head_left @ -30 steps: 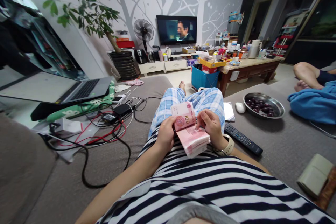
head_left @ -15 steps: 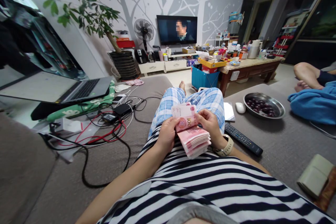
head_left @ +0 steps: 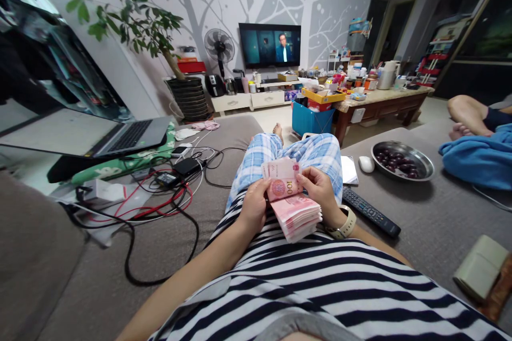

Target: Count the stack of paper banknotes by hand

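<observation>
A folded stack of pink 100 banknotes (head_left: 296, 214) is held over my lap, its layered ends fanning toward my striped shirt. My left hand (head_left: 256, 203) is closed on the stack's left side, thumb pressed on the top note. At the right edge, my right hand (head_left: 320, 187) pinches the upper notes between thumb and finger. The top part of the notes stands up with "100" showing. A pale watch (head_left: 347, 222) is on my right wrist. My fingers under the stack are hidden.
On the sofa to my right lie a remote control (head_left: 372, 213), a white mouse (head_left: 366, 164), a steel bowl (head_left: 427, 170) of dark fruit and a pale wallet (head_left: 481, 267). To my left are tangled cables (head_left: 160, 208) and a laptop (head_left: 136, 136). Another person's leg (head_left: 466, 112) shows at far right.
The top notes have shifted slightly between my hands, and the upright part now looks more spread. Both hands stay nearly in place. The television picture has changed.
</observation>
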Available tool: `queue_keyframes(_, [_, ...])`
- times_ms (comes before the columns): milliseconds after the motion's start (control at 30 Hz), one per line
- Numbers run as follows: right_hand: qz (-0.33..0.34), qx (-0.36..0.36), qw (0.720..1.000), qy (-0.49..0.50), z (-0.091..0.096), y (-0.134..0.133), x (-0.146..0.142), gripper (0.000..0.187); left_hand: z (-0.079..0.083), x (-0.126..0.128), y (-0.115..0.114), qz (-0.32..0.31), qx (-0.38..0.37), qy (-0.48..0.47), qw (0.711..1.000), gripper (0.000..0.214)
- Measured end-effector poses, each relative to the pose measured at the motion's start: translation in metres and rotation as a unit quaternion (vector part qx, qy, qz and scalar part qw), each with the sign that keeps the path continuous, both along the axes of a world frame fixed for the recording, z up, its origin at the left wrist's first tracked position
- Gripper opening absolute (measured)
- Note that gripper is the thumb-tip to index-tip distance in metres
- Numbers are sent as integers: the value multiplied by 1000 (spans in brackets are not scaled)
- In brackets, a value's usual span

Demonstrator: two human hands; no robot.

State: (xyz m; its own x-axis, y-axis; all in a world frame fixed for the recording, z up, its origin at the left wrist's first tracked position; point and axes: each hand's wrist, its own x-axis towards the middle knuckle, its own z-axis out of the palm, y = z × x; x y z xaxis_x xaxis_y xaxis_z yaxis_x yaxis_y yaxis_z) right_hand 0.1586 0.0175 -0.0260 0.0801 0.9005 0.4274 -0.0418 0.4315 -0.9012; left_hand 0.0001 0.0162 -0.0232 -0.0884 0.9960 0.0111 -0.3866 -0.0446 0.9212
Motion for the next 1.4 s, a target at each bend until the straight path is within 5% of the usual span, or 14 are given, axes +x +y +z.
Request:
queue_keyframes(733, [-17,15,1000,12,3,-7,1,30,-6,-2,7,-3,6,-32,999,29])
queue_keyframes(1400, [5,21,999,39,8,-10,0,25,3,0,2,-14,20,-2,1000,21])
